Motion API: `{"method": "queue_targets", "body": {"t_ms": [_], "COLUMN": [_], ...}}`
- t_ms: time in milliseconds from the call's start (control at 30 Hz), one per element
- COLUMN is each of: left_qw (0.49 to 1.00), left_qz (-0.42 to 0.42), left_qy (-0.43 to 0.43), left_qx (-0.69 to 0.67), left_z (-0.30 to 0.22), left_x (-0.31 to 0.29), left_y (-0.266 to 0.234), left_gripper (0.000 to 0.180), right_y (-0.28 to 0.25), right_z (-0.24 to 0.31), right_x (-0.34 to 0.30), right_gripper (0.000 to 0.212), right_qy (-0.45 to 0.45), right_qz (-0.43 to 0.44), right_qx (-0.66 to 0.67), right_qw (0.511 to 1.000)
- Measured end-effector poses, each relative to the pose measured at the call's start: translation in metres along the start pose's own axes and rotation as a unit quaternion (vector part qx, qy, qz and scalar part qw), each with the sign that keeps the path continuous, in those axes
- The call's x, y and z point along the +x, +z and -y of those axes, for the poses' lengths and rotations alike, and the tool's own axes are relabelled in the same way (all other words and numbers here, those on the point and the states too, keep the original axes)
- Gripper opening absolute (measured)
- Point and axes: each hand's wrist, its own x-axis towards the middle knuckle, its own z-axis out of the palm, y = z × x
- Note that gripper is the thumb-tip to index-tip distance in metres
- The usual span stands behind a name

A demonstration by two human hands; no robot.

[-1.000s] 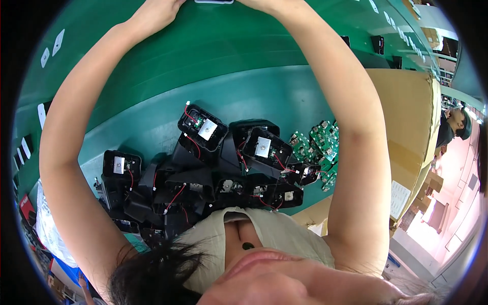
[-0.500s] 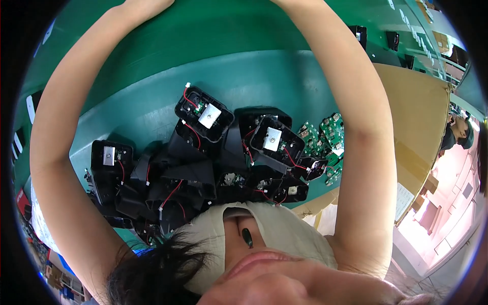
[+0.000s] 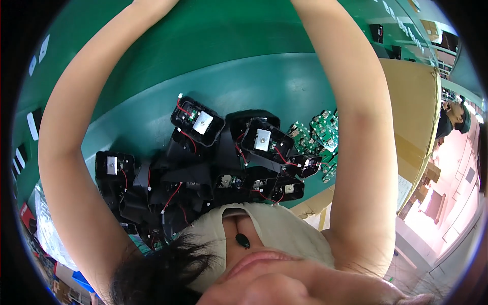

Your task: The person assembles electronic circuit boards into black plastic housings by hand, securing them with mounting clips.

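Both of my forearms stretch up past the top edge of the head view, so my left hand and my right hand are cut off there. Whatever they hold or touch is hidden. Between my arms lies a heap of black plastic housings. One housing (image 3: 178, 119) at the top of the heap holds a silver metal plate (image 3: 203, 122) and a red wire with a white connector (image 3: 180, 95). A similar housing (image 3: 277, 142) sits right of it, also with a silver plate. Another housing (image 3: 115, 166) stands at the heap's left side, nearest my left forearm.
Green circuit boards (image 3: 325, 129) lie in a pile beside my right forearm. A large cardboard box (image 3: 410, 117) stands beyond that arm. The table (image 3: 223, 76) is green, with more black housings (image 3: 376, 33) at the far right. Clear plastic wrap (image 3: 51, 229) is at left; another person (image 3: 452, 119) is at far right.
The view has shifted slightly, so the heap and box appear a little further left. My right forearm has moved slightly outward at the top; both hands stay out of the picture.
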Motion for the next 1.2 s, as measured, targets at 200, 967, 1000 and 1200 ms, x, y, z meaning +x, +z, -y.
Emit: {"method": "queue_targets", "body": {"t_ms": [200, 967, 1000, 1200], "left_qw": [0.792, 0.691, 0.655, 0.572], "left_qz": [0.266, 0.291, 0.319, 0.326], "left_qy": [-0.294, -0.175, -0.154, -0.292], "left_qx": [-0.464, -0.638, -0.667, -0.693], "left_z": [0.072, -0.111, -0.126, -0.175], "left_x": [-0.014, -0.122, -0.136, -0.186], "left_y": [-0.024, -0.207, -0.214, -0.230], "left_gripper": [0.040, 0.055, 0.045, 0.042], "right_y": [-0.098, -0.067, -0.065, -0.023], "right_z": [-0.013, 0.177, 0.191, 0.212], "right_x": [-0.064, -0.265, -0.272, -0.315], "right_gripper": [0.050, 0.056, 0.052, 0.034], "right_qy": [0.146, -0.061, -0.064, -0.156], "right_qz": [-0.046, -0.079, -0.050, -0.142], "right_qx": [-0.110, 0.040, 0.067, 0.189], "right_qw": [0.982, 0.994, 0.994, 0.959]}}
